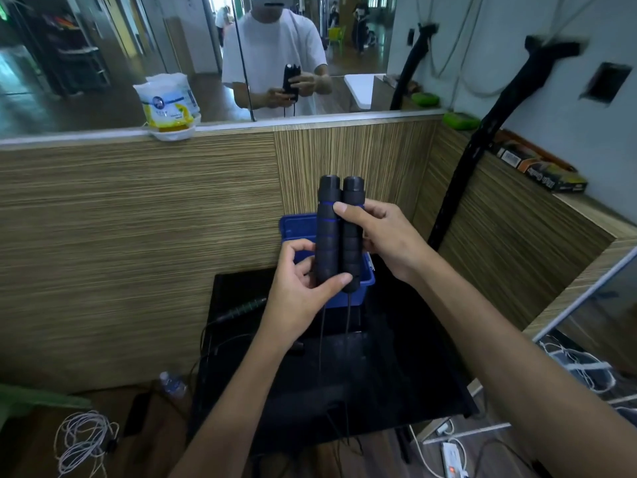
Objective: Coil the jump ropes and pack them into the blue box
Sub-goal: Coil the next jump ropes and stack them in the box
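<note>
Two black foam jump rope handles (339, 232) with thin blue rings stand upright side by side in front of me. My left hand (303, 288) grips their lower ends. My right hand (386, 236) holds them near the upper part, thumb across the front. Two thin black cords (322, 339) hang down from the handles toward the floor. Behind the handles sits the open blue box (296, 229) on a black table (396, 374). Another jump rope handle (243, 308), dark with green rings, lies on the table left of the box.
A wooden panel wall (138, 236) stands behind the table, topped by a mirror showing a person's reflection. A tissue pack (169, 105) rests on the ledge. White cables (82, 439), a water bottle (172, 384) and a power strip (453, 457) lie on the floor.
</note>
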